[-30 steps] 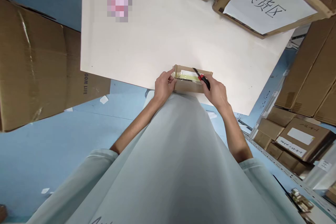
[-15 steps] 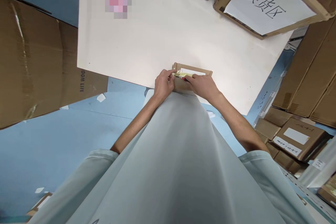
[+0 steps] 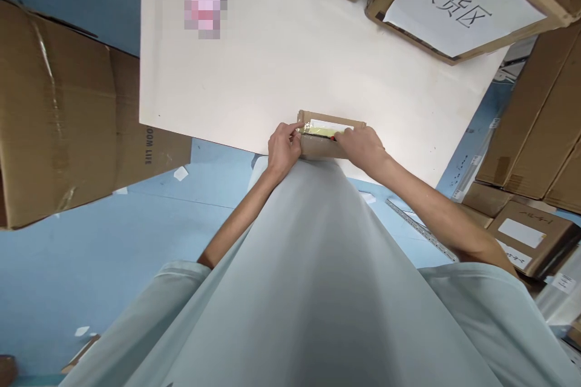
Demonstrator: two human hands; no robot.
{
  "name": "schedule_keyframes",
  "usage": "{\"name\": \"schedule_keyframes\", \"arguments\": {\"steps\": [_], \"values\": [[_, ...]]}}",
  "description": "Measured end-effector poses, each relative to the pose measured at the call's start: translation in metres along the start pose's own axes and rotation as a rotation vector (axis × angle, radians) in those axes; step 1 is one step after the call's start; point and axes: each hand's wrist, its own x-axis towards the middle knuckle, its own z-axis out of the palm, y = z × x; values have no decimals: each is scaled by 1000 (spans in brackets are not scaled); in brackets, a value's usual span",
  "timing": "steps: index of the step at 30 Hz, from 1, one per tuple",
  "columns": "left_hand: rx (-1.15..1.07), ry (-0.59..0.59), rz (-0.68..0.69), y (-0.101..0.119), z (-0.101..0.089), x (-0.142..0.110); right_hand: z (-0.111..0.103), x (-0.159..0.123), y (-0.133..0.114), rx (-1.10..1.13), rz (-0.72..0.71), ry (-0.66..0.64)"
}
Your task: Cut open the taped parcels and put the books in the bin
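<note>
White tabletop (image 3: 227, 84), box (image 3: 321, 147), left fingers (image 3: 295, 127) gripping its left end, right fingers (image 3: 346, 135) clutching cutter (image 3: 333, 138) over it

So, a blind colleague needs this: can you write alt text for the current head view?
A person's left hand steadies a small taped cardboard box at the near edge of a white table; the right hand holds a mostly hidden cutter against it. Larger cartons stand around.

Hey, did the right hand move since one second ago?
Yes. Judged against the white table, the right hand has shifted a little toward the picture's left, closer to the left hand at the small box.
</note>
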Motion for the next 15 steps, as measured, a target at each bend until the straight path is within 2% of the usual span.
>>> {"name": "schedule_keyframes", "arguments": {"steps": [5, 8, 11, 15], "values": [[23, -3, 12, 2, 1, -1, 12, -40, 52, -133, 105, -9], [51, -11, 33, 4, 2, -1, 17, -60, 72, -171, 195, -40], [73, -29, 52, 5, 2, -1, 21, -70, 81, -140, 210, -47], [61, -53, 52, 7, -2, -1, 18, -80, 77, -83, 194, -2]]}}
